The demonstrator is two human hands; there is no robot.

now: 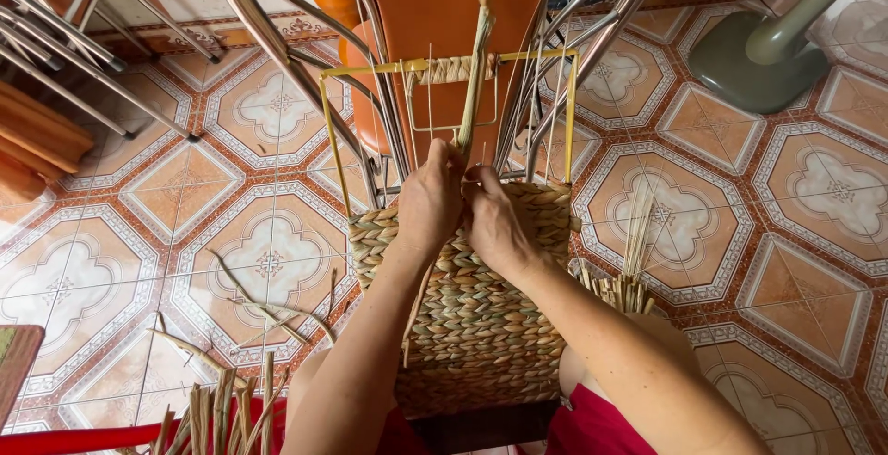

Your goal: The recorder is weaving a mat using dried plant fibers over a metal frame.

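Left hand (430, 198) and right hand (493, 219) pinch a reed strand (472, 94) at the basket (472, 316) rim, on its wire frame (333, 131).

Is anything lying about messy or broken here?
Loose reed scraps lie scattered on the tiled floor left of the woven basket. Nothing looks broken; both hands, left hand and right hand, work at its unfinished top edge.

Basket (476, 307): tan-green braided weave, centre frame. Wire frame (329, 122): yellow. Floor (268, 261): terracotta-cream ornamental tiles. Chair back (435, 2): orange, top centre. Fan base (754, 57): grey-green, upper right.
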